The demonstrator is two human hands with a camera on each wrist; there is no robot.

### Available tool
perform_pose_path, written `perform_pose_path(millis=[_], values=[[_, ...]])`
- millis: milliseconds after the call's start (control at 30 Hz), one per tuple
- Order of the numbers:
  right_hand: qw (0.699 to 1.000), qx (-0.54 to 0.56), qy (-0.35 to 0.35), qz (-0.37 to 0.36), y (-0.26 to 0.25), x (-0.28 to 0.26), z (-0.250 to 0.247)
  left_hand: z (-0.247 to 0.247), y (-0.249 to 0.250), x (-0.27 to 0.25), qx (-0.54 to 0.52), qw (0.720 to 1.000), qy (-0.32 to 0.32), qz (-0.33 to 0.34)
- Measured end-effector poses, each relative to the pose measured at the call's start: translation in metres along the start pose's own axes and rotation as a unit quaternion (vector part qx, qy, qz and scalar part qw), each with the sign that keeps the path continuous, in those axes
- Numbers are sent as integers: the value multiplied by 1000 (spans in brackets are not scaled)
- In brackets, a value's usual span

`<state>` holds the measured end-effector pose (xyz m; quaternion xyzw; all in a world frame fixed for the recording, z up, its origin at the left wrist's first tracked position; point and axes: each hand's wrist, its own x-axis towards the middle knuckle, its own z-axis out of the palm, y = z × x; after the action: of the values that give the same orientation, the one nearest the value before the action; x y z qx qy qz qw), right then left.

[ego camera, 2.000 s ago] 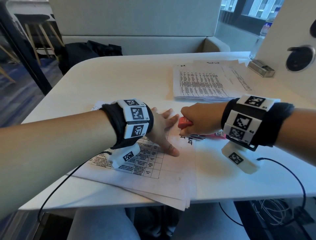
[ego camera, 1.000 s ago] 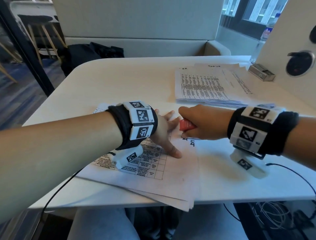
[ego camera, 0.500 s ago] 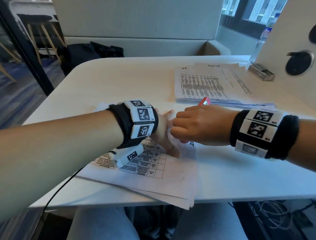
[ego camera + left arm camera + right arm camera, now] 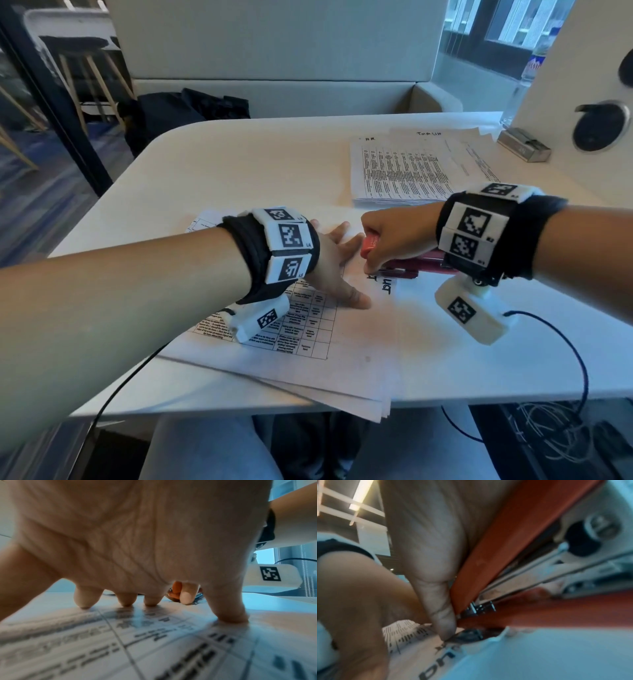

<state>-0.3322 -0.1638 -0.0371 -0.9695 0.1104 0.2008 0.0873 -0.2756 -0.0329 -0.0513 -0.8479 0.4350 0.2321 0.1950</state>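
A sheaf of printed sheets [image 4: 342, 342] lies on the white table [image 4: 239, 164], hanging a little over its near edge. My left hand [image 4: 334, 265] presses flat on the top sheet [image 4: 154, 642] with straight, spread fingers [image 4: 228, 614]. My right hand [image 4: 394, 236] grips a red stapler [image 4: 411, 265] at the sheaf's far right corner. In the right wrist view the stapler [image 4: 496, 555] stands open over the paper corner [image 4: 436, 649], with my thumb [image 4: 443, 612] along its top arm and staples visible.
A second stack of printed papers [image 4: 404, 168] lies at the back right. A small metal box [image 4: 524, 144] sits beside a white panel [image 4: 582, 68] with a round black fitting. A black bag [image 4: 185, 109] lies on the bench behind. Cables hang off the wrists.
My right hand lifted and rolled over the stapler half a second ago, and has now turned back down with the stapler on the paper corner. The left hand stayed pressed on the sheet.
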Motion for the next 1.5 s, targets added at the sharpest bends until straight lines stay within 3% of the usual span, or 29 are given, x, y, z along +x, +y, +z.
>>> perform_pose_path(millis=[167,667,933,1267,1400,1500], values=[[998,38,-20,39,1,-3,-7,1,-1,3,-16,1000,0,2],[976,199,-67,60,10,-5,-11,3,-2,6,-28,1000,6,9],[999,26,-3,27,8,-10,-7,-8,-4,-5,-1,1000,-13,18],[990,-66,123,-27,13,-11,6,-11,-2,-8,-9,1000,1,26],[984,-124,121,-39,10,-16,7,-9,-1,-7,-6,1000,6,25],[980,-178,70,-53,0,-24,7,-7,0,-7,-6,999,19,31]])
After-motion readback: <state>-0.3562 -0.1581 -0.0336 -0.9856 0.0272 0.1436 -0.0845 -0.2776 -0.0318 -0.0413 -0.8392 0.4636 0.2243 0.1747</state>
